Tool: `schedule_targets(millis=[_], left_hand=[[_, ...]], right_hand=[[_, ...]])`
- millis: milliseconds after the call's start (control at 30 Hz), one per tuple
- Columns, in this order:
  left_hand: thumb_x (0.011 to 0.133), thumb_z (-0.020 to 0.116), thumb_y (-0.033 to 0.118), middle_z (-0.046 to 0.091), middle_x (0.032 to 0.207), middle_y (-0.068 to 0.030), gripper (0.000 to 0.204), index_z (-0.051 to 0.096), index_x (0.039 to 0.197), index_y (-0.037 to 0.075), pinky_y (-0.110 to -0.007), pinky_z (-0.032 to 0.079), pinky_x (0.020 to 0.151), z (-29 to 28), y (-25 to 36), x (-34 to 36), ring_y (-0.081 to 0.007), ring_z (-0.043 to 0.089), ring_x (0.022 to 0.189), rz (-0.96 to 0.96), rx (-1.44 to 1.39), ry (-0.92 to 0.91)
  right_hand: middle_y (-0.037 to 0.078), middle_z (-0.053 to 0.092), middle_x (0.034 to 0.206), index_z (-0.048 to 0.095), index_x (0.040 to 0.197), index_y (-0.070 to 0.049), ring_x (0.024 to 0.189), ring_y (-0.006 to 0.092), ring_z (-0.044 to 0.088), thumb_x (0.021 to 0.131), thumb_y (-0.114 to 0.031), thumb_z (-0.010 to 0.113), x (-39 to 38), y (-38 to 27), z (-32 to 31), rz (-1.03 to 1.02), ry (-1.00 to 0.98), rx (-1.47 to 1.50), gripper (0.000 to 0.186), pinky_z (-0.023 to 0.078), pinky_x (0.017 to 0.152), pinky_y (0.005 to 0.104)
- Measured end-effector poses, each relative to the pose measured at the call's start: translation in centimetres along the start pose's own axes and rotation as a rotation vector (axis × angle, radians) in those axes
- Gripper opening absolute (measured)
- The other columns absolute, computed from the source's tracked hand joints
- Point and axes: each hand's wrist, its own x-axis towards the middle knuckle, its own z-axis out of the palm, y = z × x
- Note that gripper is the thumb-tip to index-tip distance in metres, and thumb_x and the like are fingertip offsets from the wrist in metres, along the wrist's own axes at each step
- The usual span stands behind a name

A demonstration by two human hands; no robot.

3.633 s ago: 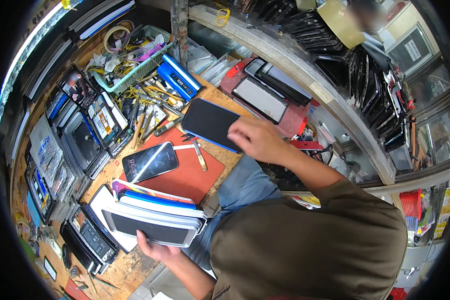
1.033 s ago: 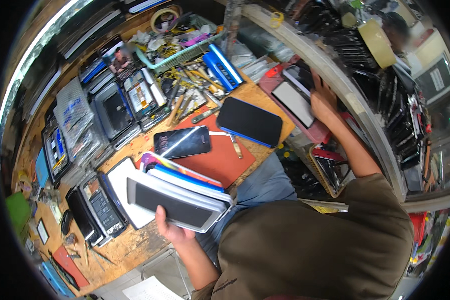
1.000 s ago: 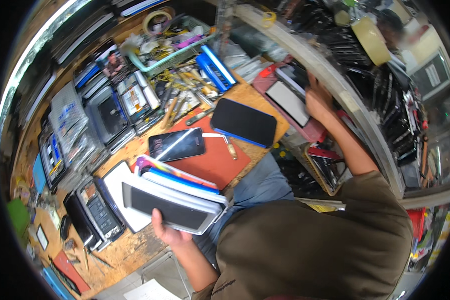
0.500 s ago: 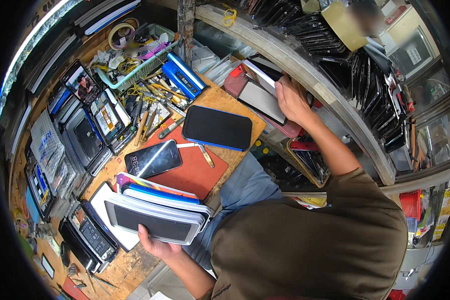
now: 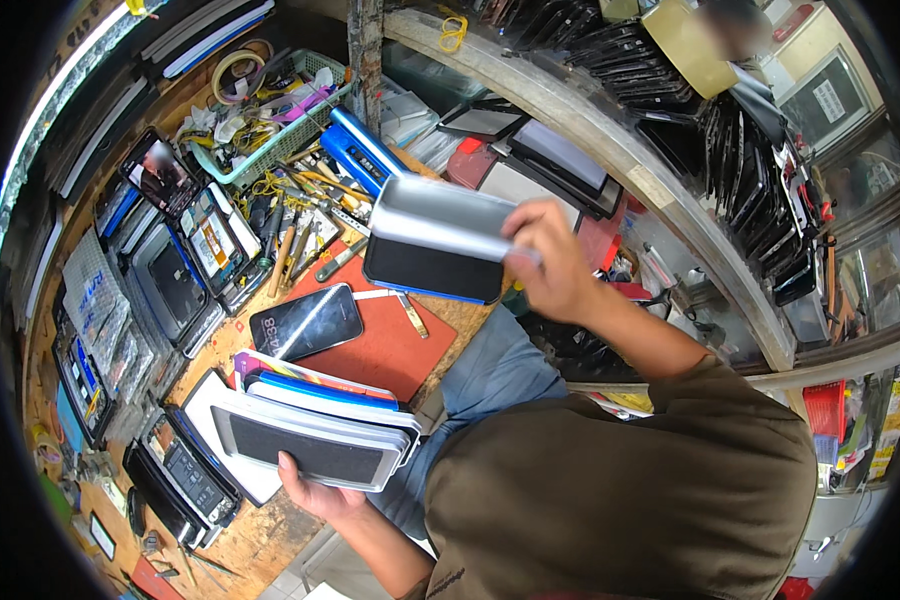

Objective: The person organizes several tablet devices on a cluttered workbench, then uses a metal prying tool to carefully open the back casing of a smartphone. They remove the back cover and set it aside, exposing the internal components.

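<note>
My left hand (image 5: 319,494) grips a stack of flat panels and frames (image 5: 302,444), white, blue and multicoloured, with a dark grey screen on the near face. My right hand (image 5: 551,259) holds a motion-blurred silver-grey flat panel (image 5: 440,215) over a black tablet in a blue case (image 5: 432,275) at the bench's right edge. Left of that tablet, a black phone (image 5: 305,321) with a lit streak across its glass lies on an orange mat (image 5: 405,366), beside a small metal tool (image 5: 412,317). A white-faced panel (image 5: 251,475) lies behind the held stack.
Opened devices (image 5: 206,241) and bubble-wrapped items (image 5: 95,290) line the left. Tools (image 5: 290,220), a green basket (image 5: 265,155) and blue battery-like bars (image 5: 355,150) sit at the back. Right are a pink tray (image 5: 605,235), a glass-case rail (image 5: 670,215) and a person's blurred head (image 5: 730,30) beyond.
My right hand has moved left out of the pink tray with a flat panel in it, now above the blue-cased tablet. My left hand still holds the stack.
</note>
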Motion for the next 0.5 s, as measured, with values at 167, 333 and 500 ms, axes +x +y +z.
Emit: schedule_targets(millis=[167,333,500], left_hand=[[0.104,0.064,0.031,0.061,0.150,-0.0197,0.060,0.050,0.153,-0.001,-0.057,0.047,0.115,0.5,-0.1,-0.2,-0.0361,0.061,0.134,-0.006,0.012,0.035],[0.104,0.063,0.032,0.062,0.148,-0.0192,0.060,0.051,0.152,0.000,-0.056,0.047,0.116,0.6,-0.1,-0.1,-0.0360,0.061,0.134,0.022,0.020,0.002],[0.104,0.061,0.031,0.063,0.147,-0.0203,0.060,0.049,0.154,0.000,-0.053,0.048,0.115,0.6,-0.5,0.0,-0.0368,0.063,0.132,0.090,0.086,0.075]], right_hand=[[0.017,0.065,0.118,0.060,0.095,-0.005,0.100,0.0353,0.063,0.085,-0.019,0.082,-0.9,-3.6,3.8,-0.181,-0.162,-0.159,0.028,0.049,0.092,0.0463],[0.018,0.067,0.119,0.061,0.090,-0.005,0.105,0.0372,0.064,0.087,-0.019,0.080,3.3,1.0,3.5,-0.164,0.002,-0.243,0.024,0.049,0.092,0.0475],[0.022,0.070,0.113,0.073,0.102,-0.001,0.111,0.0396,0.065,0.085,-0.009,0.072,11.6,13.4,4.5,0.333,-0.308,-0.654,0.019,0.051,0.095,0.0514]])
